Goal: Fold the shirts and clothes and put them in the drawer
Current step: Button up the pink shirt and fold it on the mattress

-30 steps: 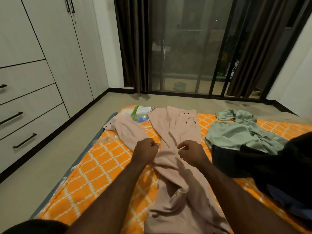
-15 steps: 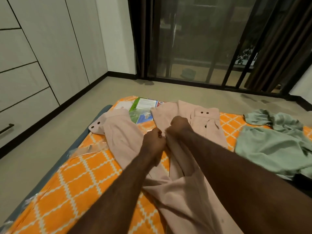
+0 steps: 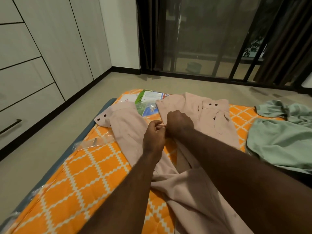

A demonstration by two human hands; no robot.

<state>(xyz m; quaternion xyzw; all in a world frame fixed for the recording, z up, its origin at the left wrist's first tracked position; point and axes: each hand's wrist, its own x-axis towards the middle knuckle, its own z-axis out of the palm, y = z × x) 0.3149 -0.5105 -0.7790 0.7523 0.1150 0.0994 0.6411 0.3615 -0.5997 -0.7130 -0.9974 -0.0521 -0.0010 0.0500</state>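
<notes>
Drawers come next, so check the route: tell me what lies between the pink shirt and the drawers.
Nothing visible: only bare floor separates the pink shirt, gripped by both hands, from the closed drawers.

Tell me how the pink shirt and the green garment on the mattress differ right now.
The pink shirt lies stretched along the middle of the mattress; the green garment sits crumpled at the right edge. Both hands, left and right, grip the pink shirt; nothing touches the green garment. The pink shirt shows buttoned cuffs; the green garment shows no buttons. Both are unfolded and lie on the mattress.
</notes>
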